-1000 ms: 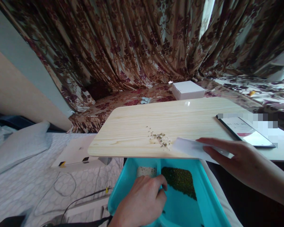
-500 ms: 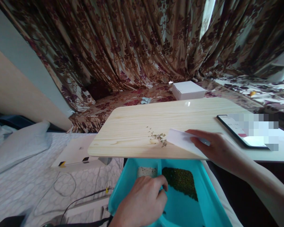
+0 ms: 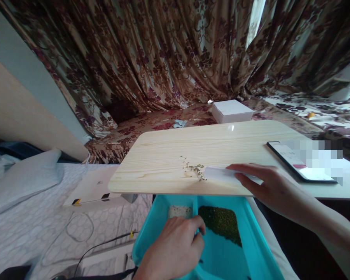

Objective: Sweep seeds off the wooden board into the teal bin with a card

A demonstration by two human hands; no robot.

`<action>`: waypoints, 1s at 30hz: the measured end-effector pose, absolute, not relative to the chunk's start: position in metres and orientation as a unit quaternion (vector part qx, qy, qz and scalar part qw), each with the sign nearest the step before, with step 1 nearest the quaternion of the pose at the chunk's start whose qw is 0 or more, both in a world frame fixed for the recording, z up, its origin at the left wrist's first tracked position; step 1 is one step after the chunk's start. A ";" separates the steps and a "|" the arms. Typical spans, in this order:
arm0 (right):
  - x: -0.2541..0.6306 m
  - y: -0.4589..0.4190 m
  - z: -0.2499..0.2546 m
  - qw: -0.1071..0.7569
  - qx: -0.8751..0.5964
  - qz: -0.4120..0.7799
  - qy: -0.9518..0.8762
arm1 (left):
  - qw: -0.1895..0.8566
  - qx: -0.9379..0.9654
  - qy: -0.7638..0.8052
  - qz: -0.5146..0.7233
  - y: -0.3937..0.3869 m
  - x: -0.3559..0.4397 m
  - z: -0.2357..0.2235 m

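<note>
My right hand (image 3: 259,179) pinches a folded-looking white piece of paper or card (image 3: 218,175) between thumb and fingers, tilted low over the wooden board. Its left edge meets a scatter of small greenish-brown grains (image 3: 196,169) with a pale bit beside them. Below the board's front edge sits a turquoise divided tray (image 3: 265,241). My left hand (image 3: 175,243) is closed with curled fingers at the tray's middle divider; the exact contact is partly hidden. Dark green grains (image 3: 221,223) lie in the tray's right compartment, and white grains with dark specks (image 3: 180,211) in the left.
A phone (image 3: 297,163) lies on the right of the light wooden tabletop (image 3: 157,151). Behind it are a white box (image 3: 232,111) and a small bluish cloth (image 3: 179,123). At left, another white box (image 3: 90,186) and a dark cable (image 3: 105,244) rest on the bed.
The paper in my right hand has tipped flatter and lower beside the scattered grains. My left hand and the tray have shifted slightly left together.
</note>
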State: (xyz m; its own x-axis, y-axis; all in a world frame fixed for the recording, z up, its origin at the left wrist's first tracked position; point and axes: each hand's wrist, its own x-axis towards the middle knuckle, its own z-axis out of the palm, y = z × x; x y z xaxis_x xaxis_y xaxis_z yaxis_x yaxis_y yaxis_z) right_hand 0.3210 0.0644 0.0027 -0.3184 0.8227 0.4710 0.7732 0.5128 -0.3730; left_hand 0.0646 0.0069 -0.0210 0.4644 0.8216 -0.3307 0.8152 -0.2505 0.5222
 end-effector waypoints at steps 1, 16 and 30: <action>0.321 0.065 0.002 0.315 -0.489 0.043 -0.812 | 0.327 0.791 0.517 0.004 0.007 0.065 -0.021; 0.328 0.049 0.008 0.300 -0.491 0.073 -0.815 | 0.325 0.790 0.519 0.006 0.007 0.062 -0.016; 0.319 0.052 0.003 0.308 -0.482 0.102 -0.814 | 0.328 0.781 0.532 0.006 0.006 0.053 -0.017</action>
State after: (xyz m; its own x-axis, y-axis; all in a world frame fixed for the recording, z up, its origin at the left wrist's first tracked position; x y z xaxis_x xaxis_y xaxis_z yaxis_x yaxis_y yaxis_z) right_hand 0.3190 0.0515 0.0030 -0.3460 0.8476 0.4024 0.7221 0.5144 -0.4626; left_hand 0.0526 0.0058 -0.0168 0.4342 0.8341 -0.3404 0.8266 -0.2186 0.5186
